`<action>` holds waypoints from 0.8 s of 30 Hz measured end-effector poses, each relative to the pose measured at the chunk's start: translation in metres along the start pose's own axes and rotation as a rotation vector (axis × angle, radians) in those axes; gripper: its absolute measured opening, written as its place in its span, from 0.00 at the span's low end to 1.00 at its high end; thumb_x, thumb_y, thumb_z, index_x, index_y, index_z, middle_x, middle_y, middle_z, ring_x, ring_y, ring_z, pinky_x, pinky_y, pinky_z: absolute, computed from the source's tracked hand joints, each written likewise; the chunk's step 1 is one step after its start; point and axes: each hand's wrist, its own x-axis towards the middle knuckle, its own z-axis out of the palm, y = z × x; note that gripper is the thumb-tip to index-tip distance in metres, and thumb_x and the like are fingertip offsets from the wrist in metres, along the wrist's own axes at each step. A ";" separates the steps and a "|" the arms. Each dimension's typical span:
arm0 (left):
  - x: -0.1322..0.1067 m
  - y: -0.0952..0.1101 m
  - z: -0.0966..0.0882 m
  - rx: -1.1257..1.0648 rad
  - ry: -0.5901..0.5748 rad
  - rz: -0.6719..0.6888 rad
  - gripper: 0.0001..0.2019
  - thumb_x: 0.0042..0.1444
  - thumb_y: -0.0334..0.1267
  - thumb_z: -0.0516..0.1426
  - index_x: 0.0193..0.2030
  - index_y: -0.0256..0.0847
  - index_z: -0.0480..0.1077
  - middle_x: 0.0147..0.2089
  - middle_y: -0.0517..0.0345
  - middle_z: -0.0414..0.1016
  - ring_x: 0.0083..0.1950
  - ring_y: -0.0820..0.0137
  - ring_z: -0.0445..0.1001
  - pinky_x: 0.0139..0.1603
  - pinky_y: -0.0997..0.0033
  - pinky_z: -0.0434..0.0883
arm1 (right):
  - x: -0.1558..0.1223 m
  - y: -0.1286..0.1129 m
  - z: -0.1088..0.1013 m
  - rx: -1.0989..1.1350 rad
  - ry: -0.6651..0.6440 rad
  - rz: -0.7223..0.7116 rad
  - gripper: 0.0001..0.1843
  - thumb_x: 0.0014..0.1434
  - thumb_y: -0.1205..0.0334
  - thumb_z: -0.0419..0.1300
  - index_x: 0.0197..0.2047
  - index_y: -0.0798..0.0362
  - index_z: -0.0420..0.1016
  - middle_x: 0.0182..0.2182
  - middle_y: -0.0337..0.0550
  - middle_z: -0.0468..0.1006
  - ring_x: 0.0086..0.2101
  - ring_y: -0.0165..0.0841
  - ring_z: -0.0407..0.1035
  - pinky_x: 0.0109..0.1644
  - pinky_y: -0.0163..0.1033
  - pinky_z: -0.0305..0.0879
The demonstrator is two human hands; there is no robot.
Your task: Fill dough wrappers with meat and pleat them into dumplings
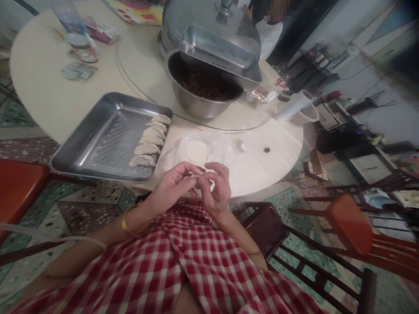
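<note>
Dumplings (147,149) are lined up in a metal tray (94,135) at the left. Left hand (173,185) and right hand (217,188) are held close together, fingers bent, but whether anything is pinched cannot be told. White stuff (197,151) is seen just past them on the table (278,163).

The tray (104,141) at left is glossy metal with a ridged base; the dumplings (147,149) in it look matt. The far bowl (199,105) is smooth, satiny metal. The desk (284,150) looks smooth, the checked garment (157,266) matt cloth, the right basket (309,117) plastic, the floor (94,196) speckled stone.
</note>
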 end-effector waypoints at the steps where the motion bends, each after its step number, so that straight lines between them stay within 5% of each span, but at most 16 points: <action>1: 0.000 0.001 0.000 -0.006 0.006 -0.001 0.09 0.53 0.40 0.63 0.38 0.40 0.71 0.42 0.56 0.77 0.35 0.73 0.75 0.33 0.75 0.76 | -0.002 0.002 0.000 0.049 -0.009 0.025 0.07 0.63 0.63 0.55 0.45 0.49 0.70 0.45 0.46 0.73 0.50 0.36 0.68 0.53 0.50 0.69; 4: 0.000 0.002 -0.001 -0.002 0.030 0.018 0.09 0.52 0.39 0.63 0.37 0.39 0.71 0.44 0.56 0.78 0.35 0.73 0.76 0.34 0.73 0.76 | -0.007 0.007 0.002 0.227 -0.076 0.160 0.22 0.66 0.53 0.52 0.60 0.49 0.61 0.56 0.53 0.70 0.57 0.40 0.67 0.57 0.53 0.69; 7: 0.003 -0.002 -0.004 0.028 0.052 0.042 0.08 0.53 0.40 0.63 0.38 0.39 0.74 0.47 0.53 0.78 0.36 0.72 0.76 0.32 0.74 0.75 | -0.011 0.010 0.005 0.358 -0.141 0.305 0.28 0.66 0.48 0.50 0.65 0.51 0.56 0.61 0.56 0.68 0.57 0.39 0.68 0.56 0.50 0.72; 13: 0.009 -0.007 -0.009 0.161 0.196 0.103 0.12 0.53 0.42 0.62 0.41 0.38 0.77 0.48 0.51 0.79 0.33 0.73 0.75 0.29 0.75 0.73 | -0.012 0.001 0.015 0.703 -0.131 0.745 0.25 0.62 0.51 0.58 0.61 0.42 0.66 0.61 0.43 0.70 0.60 0.37 0.65 0.64 0.49 0.63; 17: 0.007 -0.002 -0.018 0.368 0.306 0.305 0.08 0.53 0.40 0.61 0.35 0.39 0.78 0.49 0.50 0.77 0.44 0.66 0.76 0.37 0.72 0.75 | -0.003 -0.006 0.025 0.943 -0.146 1.006 0.23 0.56 0.50 0.64 0.55 0.41 0.72 0.58 0.38 0.72 0.54 0.36 0.69 0.63 0.51 0.64; 20: -0.001 0.003 -0.032 0.516 0.346 0.363 0.08 0.53 0.40 0.60 0.37 0.40 0.78 0.46 0.51 0.76 0.49 0.64 0.74 0.43 0.69 0.75 | 0.007 -0.011 0.032 1.063 -0.193 1.129 0.21 0.53 0.50 0.66 0.50 0.42 0.75 0.53 0.37 0.76 0.46 0.34 0.73 0.58 0.50 0.69; 24: -0.017 0.009 -0.057 0.627 0.391 0.275 0.12 0.56 0.40 0.59 0.45 0.40 0.77 0.47 0.53 0.77 0.42 0.68 0.75 0.41 0.70 0.74 | 0.017 -0.016 0.040 1.159 -0.291 1.196 0.21 0.51 0.48 0.66 0.47 0.46 0.76 0.46 0.40 0.80 0.44 0.36 0.72 0.51 0.45 0.71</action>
